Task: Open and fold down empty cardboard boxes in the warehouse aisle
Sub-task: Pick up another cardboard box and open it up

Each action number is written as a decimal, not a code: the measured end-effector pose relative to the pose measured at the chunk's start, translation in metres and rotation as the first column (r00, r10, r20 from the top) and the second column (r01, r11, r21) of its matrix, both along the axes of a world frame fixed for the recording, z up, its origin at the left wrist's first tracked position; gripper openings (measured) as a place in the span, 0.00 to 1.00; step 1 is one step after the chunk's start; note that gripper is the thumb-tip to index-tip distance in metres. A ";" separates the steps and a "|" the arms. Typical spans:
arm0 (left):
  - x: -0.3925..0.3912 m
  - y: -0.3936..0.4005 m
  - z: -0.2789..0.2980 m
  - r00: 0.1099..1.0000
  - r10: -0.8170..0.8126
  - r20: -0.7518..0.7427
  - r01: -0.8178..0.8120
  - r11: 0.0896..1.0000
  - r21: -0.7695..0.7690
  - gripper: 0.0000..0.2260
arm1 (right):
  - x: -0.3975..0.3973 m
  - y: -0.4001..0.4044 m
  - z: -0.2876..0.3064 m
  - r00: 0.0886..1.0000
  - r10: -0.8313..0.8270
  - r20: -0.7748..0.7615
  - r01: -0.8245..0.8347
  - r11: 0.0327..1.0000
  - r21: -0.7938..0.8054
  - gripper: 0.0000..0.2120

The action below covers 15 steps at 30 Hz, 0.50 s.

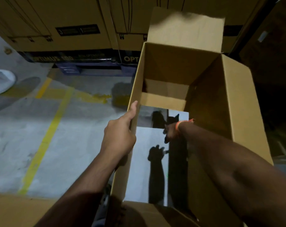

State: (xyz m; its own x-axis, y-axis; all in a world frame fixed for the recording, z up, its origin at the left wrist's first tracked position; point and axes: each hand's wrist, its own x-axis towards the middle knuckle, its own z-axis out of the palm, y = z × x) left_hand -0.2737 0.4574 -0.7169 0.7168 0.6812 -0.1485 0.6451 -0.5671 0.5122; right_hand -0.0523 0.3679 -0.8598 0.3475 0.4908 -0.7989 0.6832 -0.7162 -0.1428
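The open brown cardboard box's point(211, 102) nine-o'clock edge is gripped by left hand point(118, 136); right hand point(171, 132) reaches inside, finger state indiscernible.

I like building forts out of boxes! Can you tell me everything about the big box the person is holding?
The box is plain brown cardboard, tall and empty. Its top flaps are open, with one standing up at the far side. The bottom is open too, so the grey floor shows through it, though one bottom flap is folded partway across at the far end. The left hand grips the top edge of its left wall, thumb outside. The right hand reaches down inside it; I cannot tell whether it touches the cardboard.
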 end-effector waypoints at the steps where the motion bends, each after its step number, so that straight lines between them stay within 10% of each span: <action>1: 0.003 0.002 -0.001 1.000 0.011 0.002 -0.011 1.000 -0.016 0.42 | -0.001 -0.003 -0.001 0.999 0.014 0.046 -0.016 0.998 0.054 0.29; 15: 0.052 0.013 -0.066 0.982 0.181 0.056 -0.169 0.969 -0.178 0.37 | -0.059 -0.112 0.066 0.987 0.032 0.156 -0.099 0.889 0.447 0.21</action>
